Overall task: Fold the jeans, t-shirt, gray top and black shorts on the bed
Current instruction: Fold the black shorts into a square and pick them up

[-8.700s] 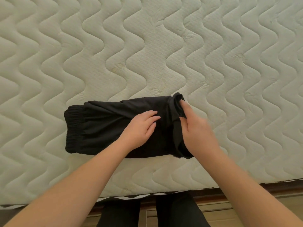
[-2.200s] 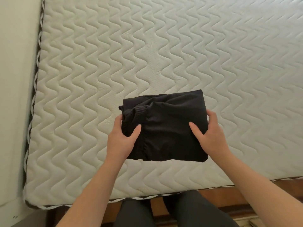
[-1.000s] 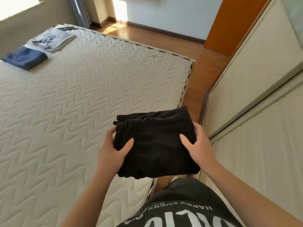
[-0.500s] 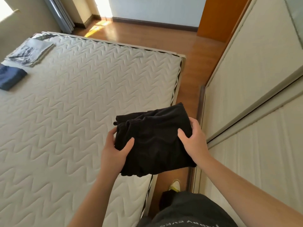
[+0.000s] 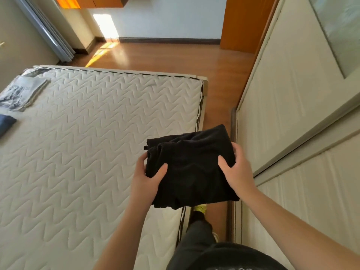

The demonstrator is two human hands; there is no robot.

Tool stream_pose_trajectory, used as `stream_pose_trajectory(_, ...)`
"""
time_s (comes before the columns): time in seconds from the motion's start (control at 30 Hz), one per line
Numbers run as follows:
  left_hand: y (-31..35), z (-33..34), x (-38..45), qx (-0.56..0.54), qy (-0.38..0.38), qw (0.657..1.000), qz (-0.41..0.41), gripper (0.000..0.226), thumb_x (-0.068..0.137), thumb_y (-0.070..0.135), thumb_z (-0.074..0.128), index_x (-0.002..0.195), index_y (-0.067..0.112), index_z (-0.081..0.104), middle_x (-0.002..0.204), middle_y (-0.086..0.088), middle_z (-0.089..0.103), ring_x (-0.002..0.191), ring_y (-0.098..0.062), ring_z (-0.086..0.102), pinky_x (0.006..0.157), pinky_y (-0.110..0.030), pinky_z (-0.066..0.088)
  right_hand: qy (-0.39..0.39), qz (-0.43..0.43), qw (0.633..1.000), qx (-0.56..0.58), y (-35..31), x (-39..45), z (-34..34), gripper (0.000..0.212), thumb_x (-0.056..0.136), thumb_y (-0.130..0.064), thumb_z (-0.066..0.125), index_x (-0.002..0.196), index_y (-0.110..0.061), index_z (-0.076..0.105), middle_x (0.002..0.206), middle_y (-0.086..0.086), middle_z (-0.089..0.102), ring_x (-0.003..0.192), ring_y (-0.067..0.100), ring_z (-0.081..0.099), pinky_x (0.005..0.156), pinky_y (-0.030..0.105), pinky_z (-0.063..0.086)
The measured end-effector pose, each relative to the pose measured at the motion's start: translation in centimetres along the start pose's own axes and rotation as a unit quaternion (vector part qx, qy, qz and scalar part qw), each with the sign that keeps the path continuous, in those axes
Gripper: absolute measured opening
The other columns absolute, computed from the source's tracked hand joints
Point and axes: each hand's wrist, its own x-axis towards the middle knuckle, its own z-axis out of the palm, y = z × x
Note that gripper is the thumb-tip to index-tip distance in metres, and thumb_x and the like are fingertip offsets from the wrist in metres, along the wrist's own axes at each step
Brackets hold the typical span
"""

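Observation:
The folded black shorts (image 5: 191,164) hang in the air over the bed's right edge. My left hand (image 5: 145,179) grips their left side, thumb on top. On the opposite side, my right hand (image 5: 236,170) holds them the same way. Far left on the mattress (image 5: 93,145) lies a folded pale grey garment with a print (image 5: 20,92). A corner of a folded dark blue garment (image 5: 5,121) shows at the left frame edge below it.
A narrow strip of wooden floor (image 5: 216,106) runs between the bed and a cream wardrobe (image 5: 288,117) on the right. My leg and a yellow-toed shoe (image 5: 200,208) stand in that gap. Beyond the bed foot are open floor, an orange door and a sliding door.
I lifted the folded shorts off the mattress with both hands and turned. Over the last second I have moved along the bed's right side, and the folded piles slid toward the left frame edge.

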Motion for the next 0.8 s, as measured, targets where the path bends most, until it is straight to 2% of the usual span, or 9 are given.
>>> stream_pose_trajectory(0.13,2.6,2.5,5.3,0.003,-0.021,1.000,0.021,0.051,0.079,0.057,0.072,0.112,0.069,0.035,0.102,0.033,0.054,0.089,0.002,0.059,0.060,-0.014,0.047,0.022,0.023,0.999,0.017,-0.5,4.7,-0.5,0.052,0.092,-0.041,0.063,0.137,-0.033,0.039,0.127,-0.013,0.054,0.115,0.014,0.056,0.100,0.039,0.050)
stream_pose_trajectory(0.33,5.8,5.7,15.3,0.009,-0.051,0.998,0.027,0.050,0.077,0.061,0.071,0.106,0.076,0.033,0.103,0.035,0.051,0.089,0.002,0.057,0.063,-0.014,0.047,0.038,0.044,0.998,0.035,-1.2,13.7,0.1,0.052,0.091,-0.041,0.063,0.137,-0.035,0.038,0.122,-0.017,0.053,0.113,0.010,0.055,0.100,0.039,0.051)
stream_pose_trajectory(0.47,7.5,7.2,21.7,-0.005,-0.050,0.999,0.009,0.049,0.074,0.066,0.071,0.103,0.078,0.034,0.104,0.033,0.054,0.089,0.000,0.059,0.059,-0.012,0.048,0.033,0.053,0.998,0.029,-2.6,20.5,0.6,0.050,0.091,-0.042,0.063,0.134,-0.038,0.039,0.125,-0.014,0.056,0.113,0.012,0.058,0.098,0.039,0.052)
stream_pose_trajectory(0.63,10.1,9.4,28.5,-0.027,-0.055,0.998,-0.019,0.052,0.067,0.069,0.072,0.105,0.077,0.036,0.103,0.033,0.057,0.089,-0.001,0.062,0.053,-0.010,0.049,0.051,0.051,0.997,0.001,-3.6,27.8,0.9,0.048,0.091,-0.043,0.063,0.133,-0.037,0.039,0.120,-0.018,0.053,0.109,0.009,0.056,0.096,0.034,0.052)
stream_pose_trajectory(0.7,11.4,10.4,30.5,-0.023,-0.057,0.998,-0.023,0.051,0.070,0.067,0.072,0.104,0.077,0.035,0.104,0.033,0.057,0.089,-0.002,0.062,0.055,-0.010,0.050,0.055,0.057,0.997,-0.009,-3.9,30.4,0.8,0.049,0.091,-0.044,0.063,0.133,-0.037,0.040,0.118,-0.021,0.050,0.107,0.007,0.055,0.093,0.029,0.051)
stream_pose_trajectory(0.8,13.6,11.7,33.9,0.005,-0.052,0.999,-0.004,0.050,0.073,0.066,0.070,0.105,0.078,0.033,0.096,0.039,0.056,0.085,0.003,0.060,0.048,-0.005,0.044,0.058,0.046,0.997,-0.024,-5.0,35.3,1.1,0.049,0.090,-0.048,0.062,0.132,-0.041,0.038,0.110,-0.029,0.048,0.101,0.002,0.054,0.088,0.024,0.049)
